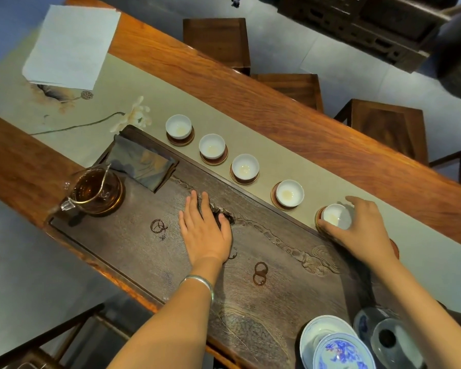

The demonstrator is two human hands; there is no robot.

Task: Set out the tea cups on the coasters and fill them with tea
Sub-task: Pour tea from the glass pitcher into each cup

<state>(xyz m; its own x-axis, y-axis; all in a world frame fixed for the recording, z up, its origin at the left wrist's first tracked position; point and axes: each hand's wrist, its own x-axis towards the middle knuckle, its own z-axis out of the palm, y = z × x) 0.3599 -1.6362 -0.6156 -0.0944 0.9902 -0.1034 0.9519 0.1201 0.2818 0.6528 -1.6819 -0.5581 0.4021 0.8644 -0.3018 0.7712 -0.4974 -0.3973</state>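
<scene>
Several small white tea cups stand in a slanting row on round brown coasters along the beige runner, from the far left cup (178, 126) to the one before last (289, 193). Each shows only a pale trace at the bottom. My right hand (362, 230) grips the nearest cup (336, 216), tilted over its coaster (319, 214). My left hand (204, 227) lies flat, fingers apart, on the dark carved tea tray (133, 249). A glass pitcher of amber tea (93, 190) stands at the tray's left end.
A folded grey cloth (144, 161) lies on the tray near the pitcher. Blue-and-white porcelain pieces (338, 347) sit at the near right. White paper (72, 46) lies on the far left of the table. Wooden stools (383, 123) line the far side.
</scene>
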